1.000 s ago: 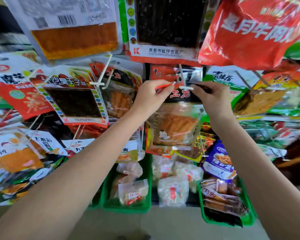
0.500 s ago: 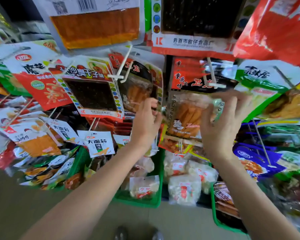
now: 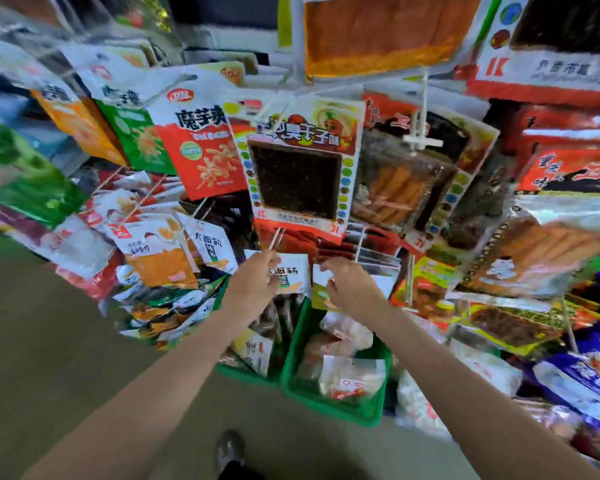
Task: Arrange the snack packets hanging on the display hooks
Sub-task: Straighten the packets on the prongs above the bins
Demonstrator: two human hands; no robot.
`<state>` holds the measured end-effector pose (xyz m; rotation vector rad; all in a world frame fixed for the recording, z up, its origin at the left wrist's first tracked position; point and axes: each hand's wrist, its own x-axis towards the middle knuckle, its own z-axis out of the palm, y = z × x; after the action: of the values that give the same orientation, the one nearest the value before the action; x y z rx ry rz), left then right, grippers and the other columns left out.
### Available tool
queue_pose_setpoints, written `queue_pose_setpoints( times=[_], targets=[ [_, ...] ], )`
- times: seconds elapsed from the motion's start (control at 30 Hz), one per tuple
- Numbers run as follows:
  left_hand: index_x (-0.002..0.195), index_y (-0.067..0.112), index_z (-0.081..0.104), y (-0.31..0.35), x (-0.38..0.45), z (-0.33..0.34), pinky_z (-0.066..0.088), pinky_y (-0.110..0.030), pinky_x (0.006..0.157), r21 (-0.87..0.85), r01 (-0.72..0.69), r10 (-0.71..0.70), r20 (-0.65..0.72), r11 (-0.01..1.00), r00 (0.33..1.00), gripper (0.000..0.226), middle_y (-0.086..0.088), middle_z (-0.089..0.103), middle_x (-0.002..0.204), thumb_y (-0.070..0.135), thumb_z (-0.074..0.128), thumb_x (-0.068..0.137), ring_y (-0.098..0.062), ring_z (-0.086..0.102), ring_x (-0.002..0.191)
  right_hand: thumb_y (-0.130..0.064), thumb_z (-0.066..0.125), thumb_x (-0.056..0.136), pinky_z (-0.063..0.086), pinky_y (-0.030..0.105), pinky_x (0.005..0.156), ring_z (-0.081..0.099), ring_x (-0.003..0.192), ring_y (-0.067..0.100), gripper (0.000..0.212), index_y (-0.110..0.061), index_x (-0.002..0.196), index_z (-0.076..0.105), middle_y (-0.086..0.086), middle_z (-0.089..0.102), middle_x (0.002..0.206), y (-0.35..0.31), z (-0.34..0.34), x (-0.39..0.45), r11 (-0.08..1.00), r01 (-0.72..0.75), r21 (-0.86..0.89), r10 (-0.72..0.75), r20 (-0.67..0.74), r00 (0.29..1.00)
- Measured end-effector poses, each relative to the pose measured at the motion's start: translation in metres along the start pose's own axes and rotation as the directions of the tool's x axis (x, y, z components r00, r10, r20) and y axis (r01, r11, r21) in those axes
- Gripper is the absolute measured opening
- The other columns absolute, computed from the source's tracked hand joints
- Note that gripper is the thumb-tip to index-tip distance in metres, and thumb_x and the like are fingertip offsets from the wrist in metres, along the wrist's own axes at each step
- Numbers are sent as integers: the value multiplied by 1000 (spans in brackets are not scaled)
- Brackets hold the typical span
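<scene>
A rack of white display hooks carries many snack packets. Low in the middle hangs a small white packet with black characters (image 3: 291, 273). My left hand (image 3: 257, 282) pinches its left top corner just under a white hook (image 3: 275, 240). My right hand (image 3: 347, 284) is to its right, fingers curled on the edge of another white packet (image 3: 321, 274) beneath a second hook (image 3: 359, 245). Above them hangs a white-framed packet with a dark window (image 3: 297, 174). Right of it is an orange-stick packet (image 3: 548, 251) on the upper right hook row.
Green bins (image 3: 326, 407) with bagged snacks sit on the floor below my hands. Red, green and orange packets (image 3: 201, 147) crowd the left side, and a loose heap (image 3: 167, 306) lies beneath them. A large orange packet (image 3: 381, 32) hangs overhead. My shoe (image 3: 230, 452) shows at the bottom.
Both hands dropped from the orange-stick packet on the upper hook to the small white packets lower down. The view swung left and down.
</scene>
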<state>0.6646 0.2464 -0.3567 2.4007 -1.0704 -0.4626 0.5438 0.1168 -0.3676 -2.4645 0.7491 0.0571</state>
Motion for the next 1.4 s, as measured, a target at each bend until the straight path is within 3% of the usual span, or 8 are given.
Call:
queue_pose_setpoints(
  times=[0.13,0.27,0.37,0.63,0.93,1.17,1.3,1.4],
  targets=[
    [113,10,55,-64,7,-31,49,-32,84,62,40,-44,58,997,997,23,-8,57,116,8,48,92,-21,59,100,-5,45,89,40,30,96,50,120,28,38,-8,126,50,11,50,134,-31,40,47,988,-133,72,130,57,990],
    [115,11,55,-99,23,-45,42,-21,78,89,-39,27,134,995,991,24,-3,56,116,8,46,93,-19,56,104,-7,49,89,38,37,96,42,122,34,40,-3,129,40,16,36,137,-39,72,68,942,-326,82,329,-29,944],
    [110,10,57,-109,39,-44,46,-31,84,35,-115,107,187,993,977,22,-5,59,114,7,49,90,-22,58,102,-3,51,88,41,47,98,40,126,38,53,-3,136,28,15,23,145,-23,79,66,873,-486,27,487,-48,872],
    [111,8,56,-99,54,-30,40,-23,76,-47,-245,248,289,968,925,24,-4,58,114,4,46,90,-18,56,95,7,48,86,49,34,86,59,109,32,29,0,112,59,16,61,116,-3,76,60,753,-591,-288,606,-43,794],
    [115,10,51,-68,43,-10,44,-26,78,-56,-237,239,402,970,884,24,-3,53,122,9,45,93,-17,57,96,-14,45,94,51,33,79,60,104,26,25,-19,111,63,6,63,113,-5,55,39,835,-355,-420,413,51,909],
    [139,18,31,-39,31,-4,44,-29,83,-72,-307,291,579,949,761,60,-1,35,143,26,60,87,-21,55,110,-18,46,95,51,37,88,59,105,27,26,-23,114,63,10,58,114,-32,47,10,880,-246,-406,298,67,952],
    [99,12,58,-28,27,-16,48,-31,71,-17,-333,282,574,943,769,16,-5,65,93,23,56,87,-26,64,93,-23,49,93,49,39,88,56,107,30,22,-25,107,65,10,59,111,-70,33,10,951,-69,-303,108,113,988],
    [79,15,53,-29,35,-58,40,-26,58,43,-341,268,531,939,804,11,4,53,65,22,58,86,-29,67,76,-21,46,94,49,40,87,58,106,30,23,-19,112,62,11,63,110,-106,6,19,966,5,-259,20,92,996]
  ],
)
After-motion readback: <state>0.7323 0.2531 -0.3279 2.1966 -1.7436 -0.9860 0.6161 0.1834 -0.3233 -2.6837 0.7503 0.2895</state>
